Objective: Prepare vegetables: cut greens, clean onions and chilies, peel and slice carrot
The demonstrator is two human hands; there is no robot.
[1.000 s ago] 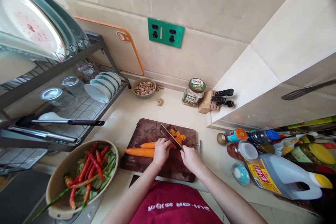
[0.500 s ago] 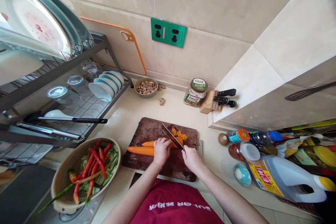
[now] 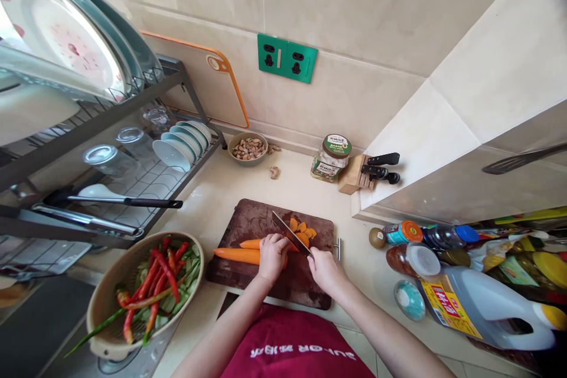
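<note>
My right hand (image 3: 324, 266) is closed round the handle of a kitchen knife (image 3: 287, 230), whose blade points up and left across the cutting board. Curled fingers of my left hand (image 3: 272, 254) press down on a carrot (image 3: 250, 244), close beside the blade. A second, longer carrot (image 3: 234, 255) lies nearer me, its right part hidden beneath the left hand. Several cut carrot slices (image 3: 305, 229) lie to the right of the blade. Everything rests on a dark brown cutting board (image 3: 248, 218) with a metal handle at its right side.
A colander (image 3: 197, 289) of red chillies and green slices stands at left, below a dish rack (image 3: 195, 174). Behind the board are a bowl of garlic (image 3: 248, 150), a lidded jar (image 3: 330, 159) and a knife block (image 3: 352, 174). Bottles and a large jug (image 3: 491, 301) crowd the right.
The view has shifted very slightly. Both hands stay nearly in place, with the knife blade moved a little against the carrot.
</note>
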